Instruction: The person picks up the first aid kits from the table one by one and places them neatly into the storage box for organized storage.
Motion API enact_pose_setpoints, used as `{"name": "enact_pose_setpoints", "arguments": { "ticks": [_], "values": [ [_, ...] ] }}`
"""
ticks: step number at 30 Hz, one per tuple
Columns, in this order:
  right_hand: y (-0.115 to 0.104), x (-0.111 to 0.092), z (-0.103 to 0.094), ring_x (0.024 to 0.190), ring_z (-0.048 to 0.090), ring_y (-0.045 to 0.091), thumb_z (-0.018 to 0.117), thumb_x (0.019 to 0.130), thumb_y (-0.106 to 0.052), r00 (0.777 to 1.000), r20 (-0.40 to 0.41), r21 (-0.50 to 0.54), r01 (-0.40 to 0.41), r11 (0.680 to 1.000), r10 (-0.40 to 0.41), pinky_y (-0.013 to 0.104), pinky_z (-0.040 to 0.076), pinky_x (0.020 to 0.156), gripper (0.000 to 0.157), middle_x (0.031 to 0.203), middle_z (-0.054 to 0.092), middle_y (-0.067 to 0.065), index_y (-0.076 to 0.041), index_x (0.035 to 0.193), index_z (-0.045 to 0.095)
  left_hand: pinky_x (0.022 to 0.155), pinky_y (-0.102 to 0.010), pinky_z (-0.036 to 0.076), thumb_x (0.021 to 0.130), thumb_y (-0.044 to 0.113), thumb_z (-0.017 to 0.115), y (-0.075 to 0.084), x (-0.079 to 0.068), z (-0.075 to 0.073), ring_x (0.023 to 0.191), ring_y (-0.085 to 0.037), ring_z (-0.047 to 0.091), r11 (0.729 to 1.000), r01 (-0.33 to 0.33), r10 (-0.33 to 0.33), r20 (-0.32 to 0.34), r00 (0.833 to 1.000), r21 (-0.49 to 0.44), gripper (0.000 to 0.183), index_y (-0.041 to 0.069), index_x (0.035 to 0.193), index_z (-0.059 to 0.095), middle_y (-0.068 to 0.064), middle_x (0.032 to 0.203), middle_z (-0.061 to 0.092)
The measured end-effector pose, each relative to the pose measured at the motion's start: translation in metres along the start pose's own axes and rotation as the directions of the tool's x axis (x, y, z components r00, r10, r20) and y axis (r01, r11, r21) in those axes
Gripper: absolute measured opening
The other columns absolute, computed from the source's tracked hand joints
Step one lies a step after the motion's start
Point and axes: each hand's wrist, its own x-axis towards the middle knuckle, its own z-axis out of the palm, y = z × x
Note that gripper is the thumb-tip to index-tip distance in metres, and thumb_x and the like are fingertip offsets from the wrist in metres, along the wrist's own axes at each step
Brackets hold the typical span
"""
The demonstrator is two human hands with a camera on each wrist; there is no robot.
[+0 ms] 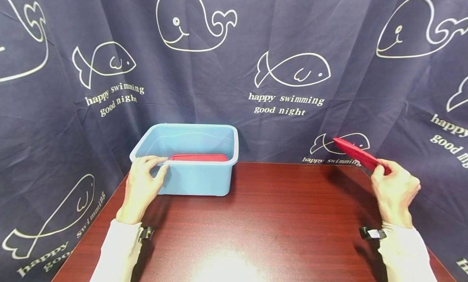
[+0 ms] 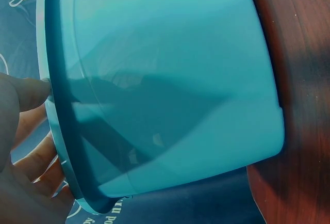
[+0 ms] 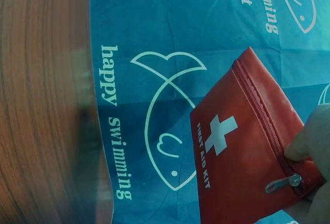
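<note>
My left hand [image 1: 141, 184] grips the near left rim of a light blue plastic bin [image 1: 197, 178], with the thumb on the outer side and the fingers over the edge. In the left wrist view the bin's side wall [image 2: 170, 84] fills most of the picture. Inside the bin lies a flat red item [image 1: 199, 157], partly hidden by the front wall. Over on the right, my right hand [image 1: 395, 188] pinches a red zippered first aid kit pouch [image 1: 356, 152] at one end, raised above the table. Its white cross and zipper pull show in the right wrist view.
Everything stands on a reddish-brown wooden table [image 1: 278, 217]. A dark blue curtain [image 1: 278, 30] printed with white fish and whales hangs behind and along both sides. The bin sits at the back left, close to the curtain.
</note>
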Motion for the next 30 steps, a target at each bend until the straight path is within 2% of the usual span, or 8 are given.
{"name": "enact_pose_setpoints", "arguments": {
  "ticks": [14,30],
  "values": [
    [-0.011,0.000,-0.002,0.077,0.067,0.046,0.055,0.095,-0.022,1.000,-0.022,0.026,0.022,0.999,-0.021,0.036,0.029,0.058,0.032,0.089,0.077,0.019,-0.009,0.107,0.082,0.097,-0.048,0.041,0.090,0.018,0.079,0.000,0.000,0.000,0.110,-0.034,0.058,1.000,0.006,-0.006,0.002,1.000,0.005,0.021,0.012,0.110,0.081,-0.008,0.110,0.069],
    [-0.024,-0.003,-0.002,0.075,0.068,0.045,0.058,0.093,-0.018,0.998,-0.042,0.046,0.039,0.998,-0.037,0.034,0.030,0.058,0.028,0.088,0.077,0.017,-0.009,0.104,0.082,0.095,-0.047,0.041,0.090,0.018,0.079,0.001,0.000,0.000,0.109,-0.034,0.058,1.000,-0.006,0.006,-0.006,1.000,0.007,0.021,0.012,0.109,0.081,-0.008,0.109,0.069]
  ]
}}
